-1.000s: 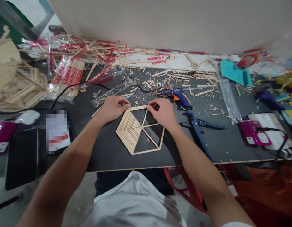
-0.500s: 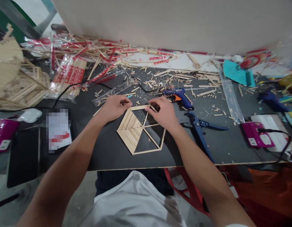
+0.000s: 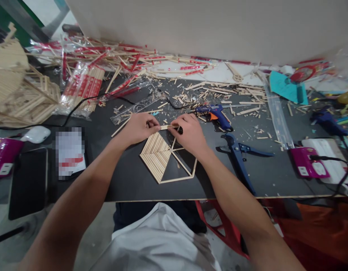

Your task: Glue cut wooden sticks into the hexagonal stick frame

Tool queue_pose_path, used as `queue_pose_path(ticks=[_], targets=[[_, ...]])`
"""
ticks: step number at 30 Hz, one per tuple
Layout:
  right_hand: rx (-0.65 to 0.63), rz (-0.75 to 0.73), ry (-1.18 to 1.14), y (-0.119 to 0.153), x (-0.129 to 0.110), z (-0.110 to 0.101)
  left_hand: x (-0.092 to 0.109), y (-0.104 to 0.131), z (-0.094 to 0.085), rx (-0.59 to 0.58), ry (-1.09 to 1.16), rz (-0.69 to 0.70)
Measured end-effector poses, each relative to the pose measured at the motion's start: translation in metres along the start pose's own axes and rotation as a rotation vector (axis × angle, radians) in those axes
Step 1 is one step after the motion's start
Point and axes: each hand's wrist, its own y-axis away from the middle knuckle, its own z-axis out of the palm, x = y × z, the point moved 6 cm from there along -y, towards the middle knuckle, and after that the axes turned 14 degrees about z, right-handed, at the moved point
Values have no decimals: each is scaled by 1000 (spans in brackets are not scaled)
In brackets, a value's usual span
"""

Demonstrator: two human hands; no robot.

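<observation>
A hexagonal frame [image 3: 177,180] made of thin wooden sticks lies flat on the dark table, with stick spokes meeting at its middle. Its left sections [image 3: 154,156] are filled with sticks laid side by side; the right sections show only outline and spokes. Along the far edge runs a short row of wooden sticks [image 3: 164,127]. My left hand [image 3: 140,128] is closed on the left end of that row, thumb and fingers pinched. At the right end, my right hand [image 3: 188,131] pinches the same sticks, covering the frame's upper right corner.
Beyond my right hand lies a blue glue gun [image 3: 216,114], with blue-handled cutters [image 3: 237,154] nearer. Stick offcuts [image 3: 213,90] and a clear ruler [image 3: 137,109] lie behind. Wrapped chopsticks [image 3: 85,86], a phone [image 3: 28,182] and a stick-built piece [image 3: 35,98] are at left.
My left hand has shifted slightly right and closed onto the left end of the far-edge sticks. My right hand has moved a little left along them.
</observation>
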Motion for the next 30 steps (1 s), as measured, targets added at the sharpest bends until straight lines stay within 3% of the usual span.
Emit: queue_pose_path(ticks=[14, 19, 24, 30], targets=[[-5, 8, -7, -1, 0, 0, 6, 1, 2, 3, 13, 7], [-6, 10, -52, 3, 5, -6, 0, 4, -4, -7, 59, -84], [23, 24, -88, 13, 17, -21, -3, 5, -10, -7, -16, -124], [-50, 133, -61, 14, 34, -24, -10, 5, -21, 13, -249, -62]])
